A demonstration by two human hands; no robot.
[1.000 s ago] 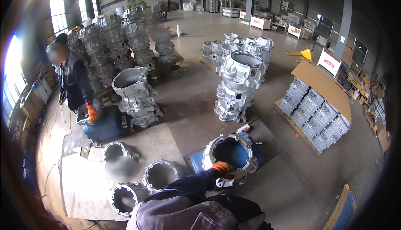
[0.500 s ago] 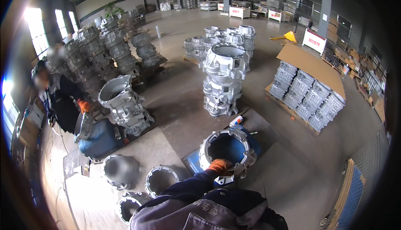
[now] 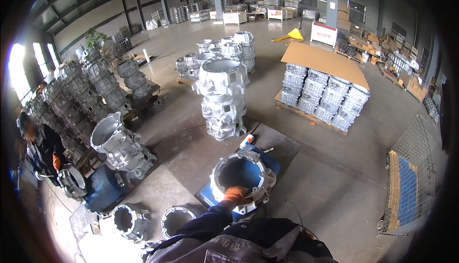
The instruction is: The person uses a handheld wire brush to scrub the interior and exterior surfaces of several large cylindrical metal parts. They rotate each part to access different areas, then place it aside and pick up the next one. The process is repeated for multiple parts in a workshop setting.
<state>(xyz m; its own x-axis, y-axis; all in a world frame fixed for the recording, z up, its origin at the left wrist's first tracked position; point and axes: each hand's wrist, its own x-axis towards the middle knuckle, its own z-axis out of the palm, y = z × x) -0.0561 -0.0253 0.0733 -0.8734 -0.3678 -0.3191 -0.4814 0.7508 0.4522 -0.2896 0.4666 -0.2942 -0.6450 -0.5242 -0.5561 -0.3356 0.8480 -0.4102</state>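
Note:
A round, silver cast-metal housing (image 3: 266, 179) with a bolt-hole flange lies open end up on a blue support (image 3: 204, 195) in front of me. Gloved in orange, my left hand (image 3: 236, 195) grips its near rim; the fingertips are partly hidden inside. A sliver of orange, perhaps the glove of my right hand (image 3: 309, 234), shows past my jacket, and its fingers are hidden. Just beyond the housing lie a white-and-orange spray can (image 3: 247, 141) and a small pale marker-like stick (image 3: 268, 150).
Similar housings stand stacked ahead (image 3: 222, 100) and at left (image 3: 122, 146); others sit on the floor (image 3: 178, 221). A person (image 3: 45, 143) in orange gloves handles a housing by a blue drum (image 3: 103, 189). Cardboard-topped castings (image 3: 320, 91) and a wire cage (image 3: 413, 182) stand right.
My view has swung right, so the scene shifts left. My left hand stays on the housing's rim. A sliver of orange has appeared beside my jacket at right.

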